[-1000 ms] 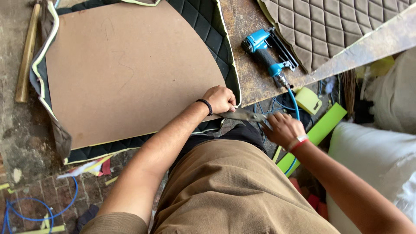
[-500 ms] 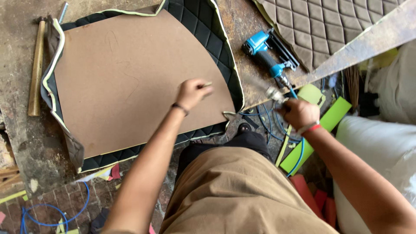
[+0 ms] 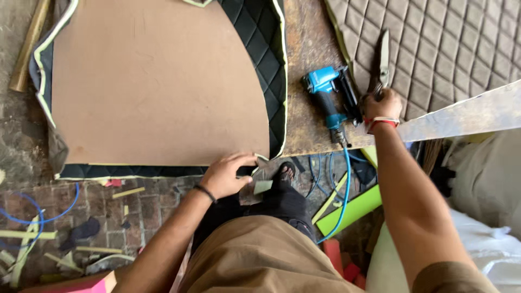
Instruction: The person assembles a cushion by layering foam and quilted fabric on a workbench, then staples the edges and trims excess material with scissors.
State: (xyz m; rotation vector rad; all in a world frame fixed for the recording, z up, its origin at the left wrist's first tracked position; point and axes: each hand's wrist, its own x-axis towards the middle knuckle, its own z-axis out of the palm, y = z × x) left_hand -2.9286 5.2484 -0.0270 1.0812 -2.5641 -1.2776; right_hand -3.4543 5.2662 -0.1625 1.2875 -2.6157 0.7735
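A brown board [image 3: 157, 81] lies on a black quilted cover [image 3: 260, 49] with pale green piping on the worktable. My left hand [image 3: 228, 173] is at the board's near right corner, fingers curled over the cover's edge there. My right hand [image 3: 382, 103], with a red wristband, grips the handle of large scissors [image 3: 383, 54] that lie on a brown quilted sheet [image 3: 450, 49]. A blue pneumatic stapler [image 3: 331, 95] lies just left of that hand, and its blue hose [image 3: 344, 184] hangs off the table.
A wooden hammer handle [image 3: 27, 49] lies at the far left. A long metal strip [image 3: 461, 114] crosses at the right. Green strips [image 3: 353, 209] and scraps litter the brick floor [image 3: 146, 211]. A white sack [image 3: 488, 255] stands at the right.
My right hand rose from below the table's edge, past the stapler, and took hold of the scissors. My left hand slid back to the board's near corner. The view shifted closer.
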